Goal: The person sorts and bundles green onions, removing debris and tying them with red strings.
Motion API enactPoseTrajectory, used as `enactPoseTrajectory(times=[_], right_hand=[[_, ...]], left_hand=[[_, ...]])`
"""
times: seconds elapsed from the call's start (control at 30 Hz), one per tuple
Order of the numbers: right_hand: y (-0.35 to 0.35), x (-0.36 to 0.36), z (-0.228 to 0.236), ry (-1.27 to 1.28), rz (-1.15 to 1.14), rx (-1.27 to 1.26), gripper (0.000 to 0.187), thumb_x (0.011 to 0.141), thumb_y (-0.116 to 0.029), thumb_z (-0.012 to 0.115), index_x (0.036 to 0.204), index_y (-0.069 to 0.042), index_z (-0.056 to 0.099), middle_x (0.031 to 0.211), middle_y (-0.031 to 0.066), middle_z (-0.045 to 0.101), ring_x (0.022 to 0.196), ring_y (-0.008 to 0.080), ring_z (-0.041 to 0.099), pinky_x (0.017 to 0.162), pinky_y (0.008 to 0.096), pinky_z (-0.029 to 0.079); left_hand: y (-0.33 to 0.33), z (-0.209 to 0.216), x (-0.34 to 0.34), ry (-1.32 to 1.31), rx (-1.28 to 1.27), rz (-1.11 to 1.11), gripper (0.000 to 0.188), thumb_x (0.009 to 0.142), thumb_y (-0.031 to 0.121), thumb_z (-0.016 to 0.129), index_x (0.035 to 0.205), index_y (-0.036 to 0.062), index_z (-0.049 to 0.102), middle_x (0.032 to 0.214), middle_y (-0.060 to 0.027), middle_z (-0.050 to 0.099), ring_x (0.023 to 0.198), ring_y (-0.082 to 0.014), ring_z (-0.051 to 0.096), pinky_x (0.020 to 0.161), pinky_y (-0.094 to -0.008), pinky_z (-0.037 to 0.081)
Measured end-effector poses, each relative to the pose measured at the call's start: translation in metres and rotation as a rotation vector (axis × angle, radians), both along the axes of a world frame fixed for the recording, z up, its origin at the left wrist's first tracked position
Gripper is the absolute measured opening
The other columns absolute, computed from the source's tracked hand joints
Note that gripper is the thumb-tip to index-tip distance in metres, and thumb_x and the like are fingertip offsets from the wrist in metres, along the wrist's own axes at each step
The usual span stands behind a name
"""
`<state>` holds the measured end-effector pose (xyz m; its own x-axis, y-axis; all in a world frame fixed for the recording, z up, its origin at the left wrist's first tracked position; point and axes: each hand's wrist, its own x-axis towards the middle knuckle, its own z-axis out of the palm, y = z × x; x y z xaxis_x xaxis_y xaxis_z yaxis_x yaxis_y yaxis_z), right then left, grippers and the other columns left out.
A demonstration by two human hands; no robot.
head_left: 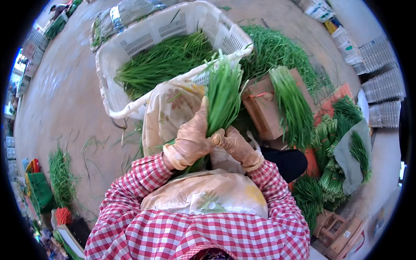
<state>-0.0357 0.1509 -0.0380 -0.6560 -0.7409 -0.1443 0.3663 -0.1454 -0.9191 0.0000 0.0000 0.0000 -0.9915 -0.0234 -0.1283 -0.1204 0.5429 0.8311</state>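
Going left to right, our left hand (190, 138), gloved, is wrapped around a bunch of garlic chives (223, 95), thumb laid up along the leaves. The bunch stands upright in front of our lap, leaf tips pointing away toward the basket. For this hold, we do best with a snug, even wrap that lines the stems up without bruising them. Our right hand (236, 147), also gloved, is curled beside the bunch's lower part with its thumb up against it; we cannot tell whether it pinches stems. Light fingertip pressure there should steady the stems without fraying them.

Counting left to right, we see one small heap of greens (62, 177) on the floor, one red bundle (63, 216) below it, and one white plastic basket (110, 73) with one loose pile of chives (169, 60) inside. There is one bunch in our hands, one large heap of greens (277, 47) behind, and one cardboard box (260, 112) with one bunch lying on it (290, 104). Farther right come one grey cloth (353, 156) and many bundled greens (331, 182), overlapping too much to count.
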Motion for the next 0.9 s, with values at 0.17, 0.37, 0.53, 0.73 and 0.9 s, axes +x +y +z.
enactPoseTrajectory(times=[0.17,0.37,0.53,0.73,0.9], right_hand=[[0.014,-0.017,-0.005,-0.296,-0.4,-0.214,0.059,0.082,-0.025,0.071,0.131,-0.004,0.045,0.121,0.0043,0.054,0.107,0.0151,0.053,0.093,0.0306,0.044],[0.058,-0.041,0.025,-0.311,-0.358,-0.337,0.052,0.088,-0.025,0.06,0.13,0.002,0.043,0.114,0.0123,0.06,0.1,0.0197,0.06,0.091,0.0356,0.05],[0.133,-0.051,0.065,-0.436,-0.292,-0.1,0.048,0.089,-0.022,0.058,0.128,0.004,0.044,0.096,0.008,0.063,0.071,0.0143,0.063,0.068,0.0306,0.056],[0.176,-0.011,0.077,-0.345,-0.212,-0.067,0.051,0.085,-0.035,0.062,0.112,0.008,0.053,0.093,0.009,0.058,0.07,0.0144,0.056,0.062,0.029,0.049],[0.176,0.026,0.054,-0.433,-0.226,-0.057,0.052,0.081,-0.03,0.067,0.113,0.008,0.053,0.095,0.0126,0.062,0.072,0.0176,0.063,0.064,0.0293,0.055]], left_hand=[[0.043,-0.014,-0.012,0.525,-0.224,-0.156,0.093,0.072,0.019,0.069,0.14,-0.0102,0.013,0.133,-0.0361,0.034,0.12,-0.0455,0.042,0.096,-0.0413,0.042],[0.072,0.017,-0.005,0.277,-0.074,-0.458,0.093,0.079,0.03,0.065,0.14,-0.0094,0.008,0.121,-0.0386,0.04,0.084,-0.0411,0.058,0.073,-0.0431,0.051],[0.053,0.034,-0.004,0.347,0.2,-0.947,0.062,0.088,0.03,0.059,0.138,0.0032,0.033,0.127,-0.0292,0.047,0.093,-0.0364,0.062,0.081,-0.0384,0.051],[0.024,0.004,-0.038,-0.234,0.931,-0.155,0.031,0.091,0.028,0.058,0.099,-0.0019,0.063,0.088,-0.0091,0.067,0.073,-0.0119,0.063,0.065,-0.0213,0.049],[0.049,-0.012,-0.045,-0.397,1.001,-0.204,0.031,0.086,0.028,0.065,0.095,-0.0017,0.064,0.083,-0.01,0.067,0.069,-0.0116,0.063,0.062,-0.0194,0.048]])
